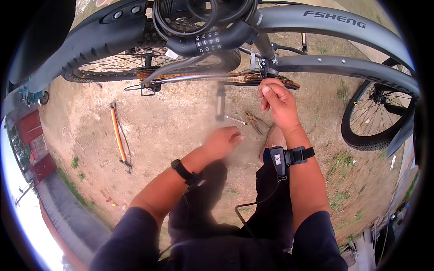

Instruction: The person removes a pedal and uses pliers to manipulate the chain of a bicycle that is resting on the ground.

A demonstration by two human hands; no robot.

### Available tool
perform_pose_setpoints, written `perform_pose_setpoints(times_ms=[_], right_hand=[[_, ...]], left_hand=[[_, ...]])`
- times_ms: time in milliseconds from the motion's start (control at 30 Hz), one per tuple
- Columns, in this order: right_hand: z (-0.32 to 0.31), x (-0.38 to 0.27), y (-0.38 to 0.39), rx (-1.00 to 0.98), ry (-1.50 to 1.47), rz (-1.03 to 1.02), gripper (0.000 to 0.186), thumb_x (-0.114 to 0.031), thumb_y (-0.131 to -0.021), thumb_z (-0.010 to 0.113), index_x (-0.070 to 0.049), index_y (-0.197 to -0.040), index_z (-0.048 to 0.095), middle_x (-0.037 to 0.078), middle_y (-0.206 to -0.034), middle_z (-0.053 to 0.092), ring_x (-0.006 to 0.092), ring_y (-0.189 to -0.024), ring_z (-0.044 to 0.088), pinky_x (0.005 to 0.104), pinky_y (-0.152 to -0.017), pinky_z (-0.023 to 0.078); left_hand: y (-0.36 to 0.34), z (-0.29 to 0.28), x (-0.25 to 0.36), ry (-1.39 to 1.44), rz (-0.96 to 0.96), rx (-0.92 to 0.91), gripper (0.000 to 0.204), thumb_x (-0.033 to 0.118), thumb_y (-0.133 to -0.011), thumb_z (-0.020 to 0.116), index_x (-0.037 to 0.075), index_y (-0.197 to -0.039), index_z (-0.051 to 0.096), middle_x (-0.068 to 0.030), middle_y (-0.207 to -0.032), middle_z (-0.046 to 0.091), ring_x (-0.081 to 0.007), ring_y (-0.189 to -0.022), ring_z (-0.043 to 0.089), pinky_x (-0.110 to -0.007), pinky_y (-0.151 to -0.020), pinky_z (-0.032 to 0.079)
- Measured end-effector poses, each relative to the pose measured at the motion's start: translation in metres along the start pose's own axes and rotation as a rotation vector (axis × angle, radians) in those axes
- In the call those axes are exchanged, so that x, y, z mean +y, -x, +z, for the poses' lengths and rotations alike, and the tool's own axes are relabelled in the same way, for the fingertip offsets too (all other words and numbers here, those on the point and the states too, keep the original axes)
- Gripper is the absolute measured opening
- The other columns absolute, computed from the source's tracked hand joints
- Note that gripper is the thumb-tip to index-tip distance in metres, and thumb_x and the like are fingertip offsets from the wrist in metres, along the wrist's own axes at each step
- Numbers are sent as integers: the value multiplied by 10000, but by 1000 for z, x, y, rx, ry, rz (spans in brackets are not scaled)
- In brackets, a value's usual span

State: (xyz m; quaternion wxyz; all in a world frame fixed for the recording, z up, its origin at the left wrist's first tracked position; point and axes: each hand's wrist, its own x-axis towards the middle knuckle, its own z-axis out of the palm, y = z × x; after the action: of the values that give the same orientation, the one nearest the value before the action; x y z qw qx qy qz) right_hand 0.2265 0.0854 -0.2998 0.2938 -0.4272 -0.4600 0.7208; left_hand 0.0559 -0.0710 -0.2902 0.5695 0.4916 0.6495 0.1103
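Observation:
A grey bicycle [316, 63] stands across the upper part of the head view. My right hand [279, 100] is raised to the front derailleur [266, 67], just above the chainring [289, 83]. Its thumb and fingers are pinched together; whatever lies between them is too small or hidden to make out. Lower and to the left, my left hand [222, 141] hangs in the air with curled fingers, nothing showing in them. Beyond it is the crank with its pedal [220, 101]. A rusty brown chain [194, 78] runs left from the chainring toward the rear wheel [113, 70].
On the dirt ground lie pliers [254, 122] and a short silver tool [236, 120], near my shoe [272, 137]. An orange hand pump [118, 137] lies to the left. A black combination cable lock [205, 44] hangs on the frame. The front wheel [377, 113] stands at right.

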Motion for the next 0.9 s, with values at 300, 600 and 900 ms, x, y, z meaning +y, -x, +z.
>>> perform_pose_setpoints(times_ms=[300,600,900], right_hand=[[-21,-9,-10,-193,167,-92,237,-183,-999,583,21,-902,654,51,-1078,592,105,-624,564,248,-582,481],[-30,-8,-19,-331,319,-270,312,-235,-1005,563,0,-818,646,70,-1003,610,93,-645,560,247,-596,489],[-33,-4,-16,-296,372,-316,318,-232,-1010,557,0,-817,659,71,-1001,598,84,-638,572,238,-589,493]], left_hand=[[-113,54,-135,-350,62,-324,277,199,-832,614,25,-1039,675,-209,-969,681,-397,-891,654,-499,-772,506],[-170,87,-145,-683,431,-273,186,118,-780,607,34,-918,701,-177,-940,695,-380,-839,668,-493,-740,529],[-61,-56,45,177,687,-1016,232,215,-984,568,-7,-1010,631,-123,-895,672,-245,-802,659,-389,-682,511]])
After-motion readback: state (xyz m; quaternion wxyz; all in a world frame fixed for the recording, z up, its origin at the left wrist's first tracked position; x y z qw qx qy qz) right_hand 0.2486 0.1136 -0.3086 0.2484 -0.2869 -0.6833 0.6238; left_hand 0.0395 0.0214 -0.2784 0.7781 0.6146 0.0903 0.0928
